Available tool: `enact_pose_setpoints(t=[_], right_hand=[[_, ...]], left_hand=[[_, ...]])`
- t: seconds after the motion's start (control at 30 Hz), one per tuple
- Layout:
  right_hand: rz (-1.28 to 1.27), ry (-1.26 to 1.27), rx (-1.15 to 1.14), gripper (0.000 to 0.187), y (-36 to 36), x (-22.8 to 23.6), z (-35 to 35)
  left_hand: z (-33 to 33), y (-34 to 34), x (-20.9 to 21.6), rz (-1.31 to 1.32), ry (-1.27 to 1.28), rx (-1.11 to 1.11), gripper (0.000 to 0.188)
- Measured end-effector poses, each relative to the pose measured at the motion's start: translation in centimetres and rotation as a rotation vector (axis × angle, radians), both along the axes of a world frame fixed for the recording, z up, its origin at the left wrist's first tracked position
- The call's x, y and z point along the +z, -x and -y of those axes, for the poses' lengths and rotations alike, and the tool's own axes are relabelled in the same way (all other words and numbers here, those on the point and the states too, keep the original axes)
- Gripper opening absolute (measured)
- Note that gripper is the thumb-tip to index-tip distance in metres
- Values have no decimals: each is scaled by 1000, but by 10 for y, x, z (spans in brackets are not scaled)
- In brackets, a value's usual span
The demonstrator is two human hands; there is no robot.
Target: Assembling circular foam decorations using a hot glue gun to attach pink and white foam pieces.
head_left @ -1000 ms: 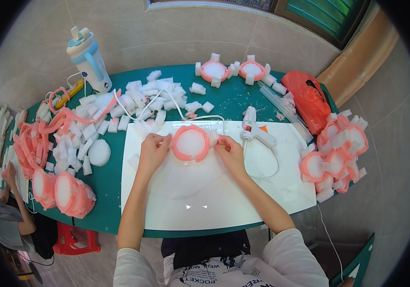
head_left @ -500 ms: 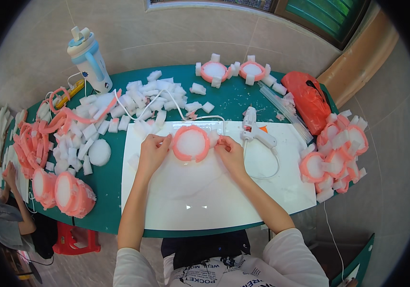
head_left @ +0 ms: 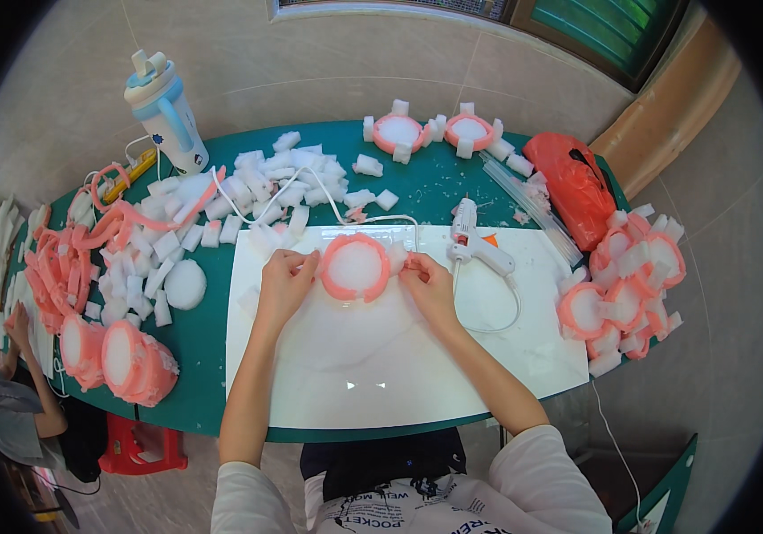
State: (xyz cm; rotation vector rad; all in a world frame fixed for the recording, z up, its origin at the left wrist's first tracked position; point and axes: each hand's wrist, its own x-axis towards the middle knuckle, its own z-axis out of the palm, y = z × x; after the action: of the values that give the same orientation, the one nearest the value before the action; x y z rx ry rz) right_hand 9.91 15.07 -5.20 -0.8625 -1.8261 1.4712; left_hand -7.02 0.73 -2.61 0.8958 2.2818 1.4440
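A round white foam disc with a pink foam rim [head_left: 355, 268] lies on the white board in front of me. At its left edge, my left hand [head_left: 289, 281] is closed, thumb and fingertips pinching the rim. A small white foam block [head_left: 397, 255] sits against the rim on the right, pinched between the thumb and fingers of my right hand [head_left: 429, 285]. To the right of that hand, a white glue gun [head_left: 475, 242] rests on the board, its cable curling beside it.
White foam blocks [head_left: 257, 182] and pink foam strips [head_left: 65, 258] heap up on the left, near pink-rimmed discs [head_left: 137, 360]. Finished-looking pieces [head_left: 622, 298] pile at right beside a red bag [head_left: 568, 187] and clear glue sticks [head_left: 533, 205]. A bottle [head_left: 168, 111] stands behind. Another person's hand [head_left: 18, 325] shows far left.
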Motion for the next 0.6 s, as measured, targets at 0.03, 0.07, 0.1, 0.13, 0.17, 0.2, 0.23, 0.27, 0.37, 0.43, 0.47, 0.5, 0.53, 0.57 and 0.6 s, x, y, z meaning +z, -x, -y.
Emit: enact_pose_setpoints(t=[0.03, 0.07, 0.1, 0.13, 0.17, 0.2, 0.23, 0.27, 0.37, 0.43, 0.47, 0.5, 0.53, 0.57, 0.6], right_hand=[[4, -2, -5, 31, 0, 1, 0], [5, -2, -6, 31, -1, 0, 0], [11, -9, -6, 31, -1, 0, -1], [17, -16, -5, 31, -1, 0, -2], [17, -16, -5, 31, -1, -1, -2], [15, -18, -5, 31, -1, -3, -3], [13, -18, -3, 32, -1, -4, -3], [12, -18, -1, 32, 0, -4, -2], [6, 0, -1, 32, 0, -2, -1], [27, 24, 21, 28, -1, 1, -1], [27, 24, 21, 28, -1, 0, -1], [28, 28, 20, 28, -1, -1, -2], [28, 32, 21, 28, -1, -2, -2], [28, 32, 21, 28, -1, -1, -2], [31, 31, 24, 28, -1, -1, -2]], left_hand=[[-1, 0, -1, -8, -27, -2, 36], [-1, 0, 0, -8, -27, -4, 36], [-1, -1, 3, 1, 7, -8, 35], [-1, -2, 5, 9, 41, -11, 34], [-1, -2, 4, 9, 41, -11, 34], [-1, -2, 4, -2, 40, -8, 34], [-1, -2, 3, -14, 40, -2, 34], [0, -2, 3, -15, 41, 0, 34], [0, -2, 2, -11, 5, 2, 34], [-1, -2, 4, 16, 32, 0, 35], [-1, -2, 3, 16, 32, 0, 35], [-1, -2, 2, 22, 31, 2, 35], [-1, -1, 2, 29, 31, 4, 36], [-1, -1, 2, 29, 31, 4, 36], [-1, -1, 2, 25, 32, 2, 36]])
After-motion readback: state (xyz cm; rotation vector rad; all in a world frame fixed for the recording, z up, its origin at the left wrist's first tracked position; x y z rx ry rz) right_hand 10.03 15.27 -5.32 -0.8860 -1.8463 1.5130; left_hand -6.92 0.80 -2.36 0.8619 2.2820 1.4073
